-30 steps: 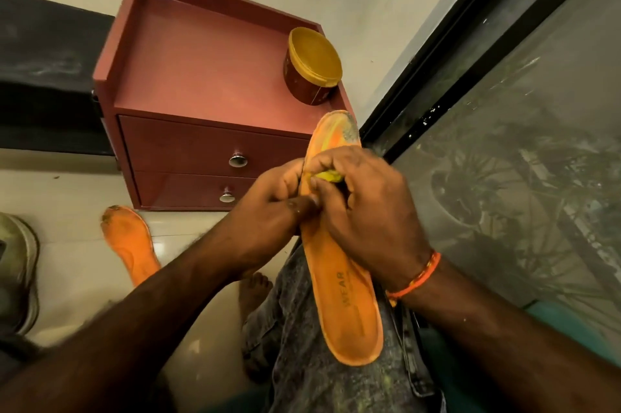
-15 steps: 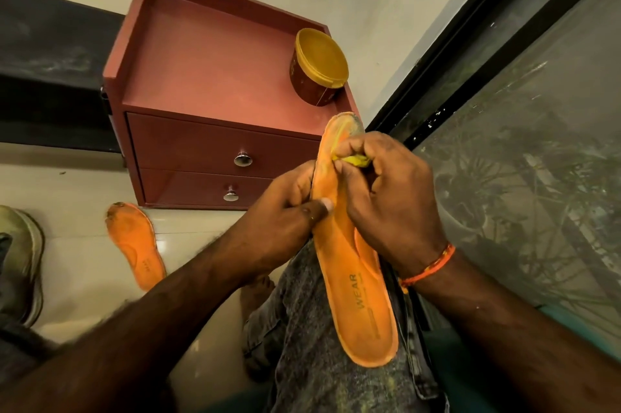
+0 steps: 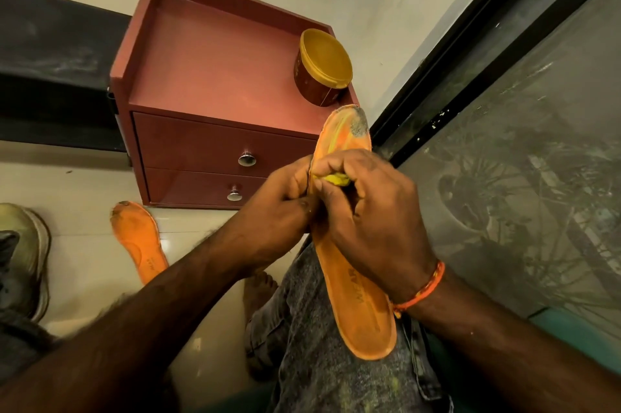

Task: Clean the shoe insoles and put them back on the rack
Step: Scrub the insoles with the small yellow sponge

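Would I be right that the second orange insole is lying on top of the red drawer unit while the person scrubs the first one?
Not quite: the head view shows the second orange insole lying on the floor beside the red drawer unit. The right hand does scrub the first insole.

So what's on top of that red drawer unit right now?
Only a brown tub with a yellow lid stands on the unit, at its back right corner. The tub's contents are hidden by the lid.
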